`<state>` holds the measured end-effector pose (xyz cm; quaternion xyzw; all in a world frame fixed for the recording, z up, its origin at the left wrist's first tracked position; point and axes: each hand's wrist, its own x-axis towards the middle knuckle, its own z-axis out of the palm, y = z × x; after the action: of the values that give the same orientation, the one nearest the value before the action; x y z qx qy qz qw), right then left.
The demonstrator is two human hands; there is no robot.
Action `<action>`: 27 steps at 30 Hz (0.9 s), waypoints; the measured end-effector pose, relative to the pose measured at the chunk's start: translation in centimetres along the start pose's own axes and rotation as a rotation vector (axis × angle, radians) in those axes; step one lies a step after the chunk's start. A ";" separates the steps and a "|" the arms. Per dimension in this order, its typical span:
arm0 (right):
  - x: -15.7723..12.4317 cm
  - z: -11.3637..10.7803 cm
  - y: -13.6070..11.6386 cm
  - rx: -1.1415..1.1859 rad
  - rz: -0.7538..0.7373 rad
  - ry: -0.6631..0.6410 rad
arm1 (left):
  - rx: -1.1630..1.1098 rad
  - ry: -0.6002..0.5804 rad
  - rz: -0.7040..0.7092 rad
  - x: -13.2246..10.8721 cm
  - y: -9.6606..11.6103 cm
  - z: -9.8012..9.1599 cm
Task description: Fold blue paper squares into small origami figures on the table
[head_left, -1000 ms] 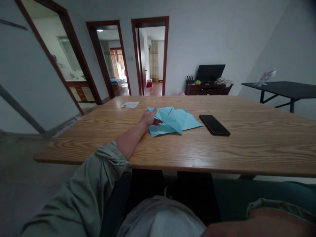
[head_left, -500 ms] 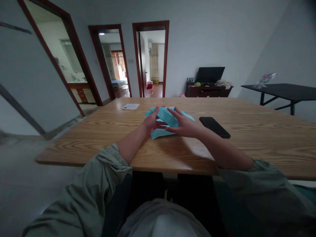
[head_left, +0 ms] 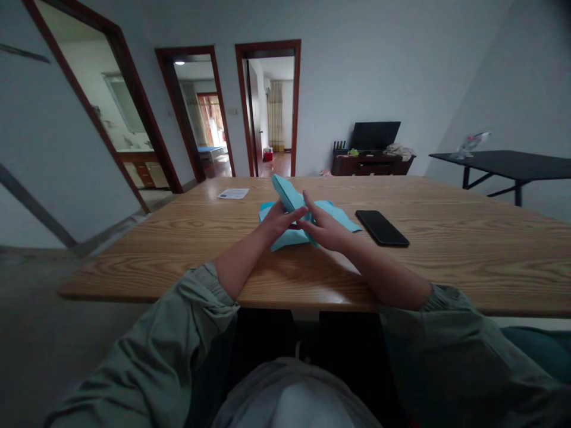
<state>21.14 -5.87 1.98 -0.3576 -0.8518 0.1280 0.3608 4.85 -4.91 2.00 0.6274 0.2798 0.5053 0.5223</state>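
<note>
Folded paper (head_left: 285, 191) tilted up | long axis slanted | points far-left

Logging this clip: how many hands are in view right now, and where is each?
2. The left hand is at the left side of the raised blue paper; the right hand is at its right. No others show.

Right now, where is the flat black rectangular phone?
In the head view, the flat black rectangular phone lies on the brown wood-grain table, right of the light-blue paper and the person's bare right hand.
</note>
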 end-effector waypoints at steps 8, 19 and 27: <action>0.3 1.7 -0.3 -0.064 -0.052 -0.003 | 0.067 0.134 0.065 0.6 -0.1 1.8; 0.3 0.6 0.3 -0.128 0.099 0.124 | 0.234 0.121 -0.025 0.0 -0.2 1.2; 0.3 0.7 0.5 -0.040 0.040 0.073 | 0.188 0.114 0.058 0.0 -0.1 1.4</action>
<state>20.74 -5.30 1.37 -0.3863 -0.8331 0.1051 0.3816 6.15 -5.43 2.03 0.6517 0.3371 0.5264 0.4296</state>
